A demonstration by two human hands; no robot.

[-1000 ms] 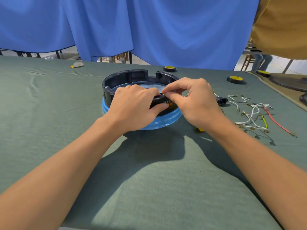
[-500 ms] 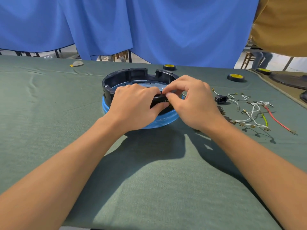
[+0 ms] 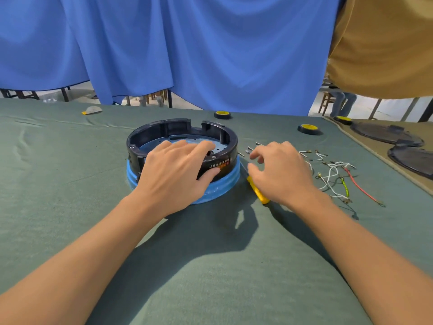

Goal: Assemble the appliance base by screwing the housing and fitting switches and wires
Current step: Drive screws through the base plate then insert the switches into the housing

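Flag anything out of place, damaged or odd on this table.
Nothing damaged or spilled. Only untidiness: the wires lie in a loose tangle right of the housing, and small screws are scattered beside it.

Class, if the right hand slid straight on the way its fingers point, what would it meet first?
Probably the loose screws lying just ahead of the right hand, beside the black housing; its height above the cloth is unclear.
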